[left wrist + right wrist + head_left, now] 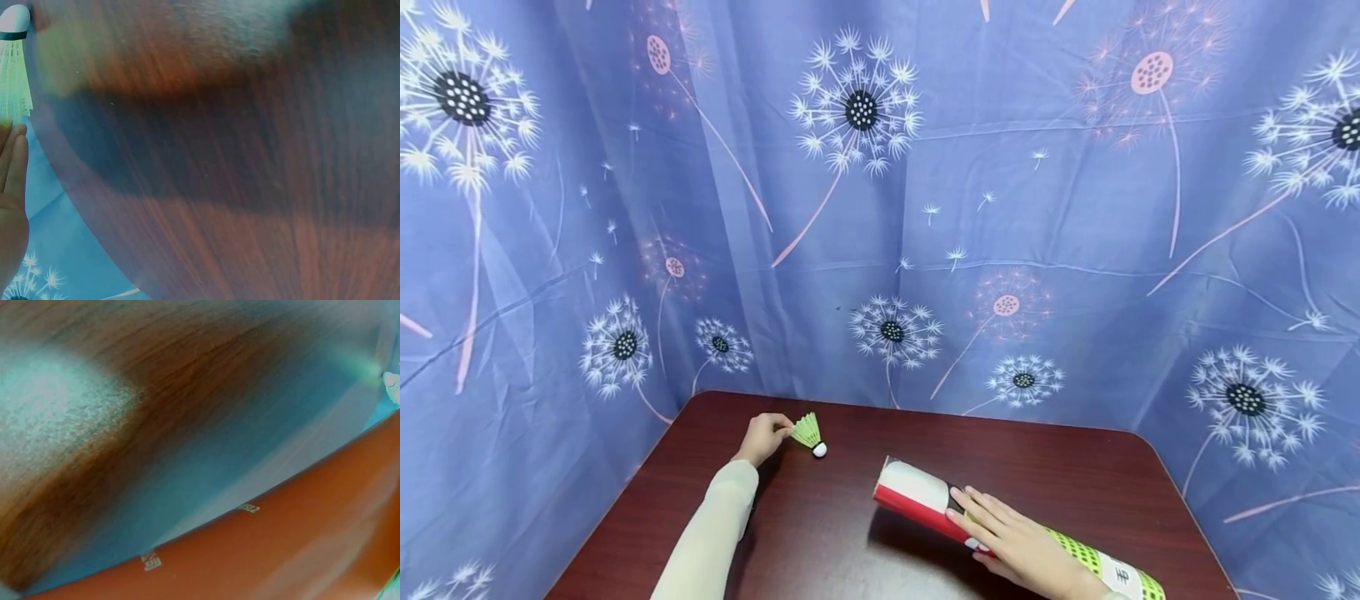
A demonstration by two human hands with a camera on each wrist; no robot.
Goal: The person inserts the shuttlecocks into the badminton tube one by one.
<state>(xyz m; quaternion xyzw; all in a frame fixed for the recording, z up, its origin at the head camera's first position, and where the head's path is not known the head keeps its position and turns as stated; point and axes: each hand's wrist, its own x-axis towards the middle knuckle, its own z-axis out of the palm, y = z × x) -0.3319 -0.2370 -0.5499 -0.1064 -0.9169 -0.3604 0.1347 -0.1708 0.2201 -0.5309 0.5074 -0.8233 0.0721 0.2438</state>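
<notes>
My left hand (765, 437) pinches the feathered skirt of a yellow-green shuttlecock (807, 430) at the table's far left. Its white cork, ringed by a dark band, points away from the fingers, toward the right. In the left wrist view the shuttlecock (14, 75) shows at the left edge, above the fingertips. My right hand (1018, 542) holds a long shuttlecock tube (917, 492) from above, with its fingers laid across the side. The tube is red and white at the left end and green-dotted farther right. A dark shadow lies on the table below it.
The dark reddish wooden table (820, 525) has rounded far corners. Behind it and at both sides hangs a blue curtain (955, 200) printed with dandelions. Bright glare shows on the tabletop (56, 406) in the right wrist view.
</notes>
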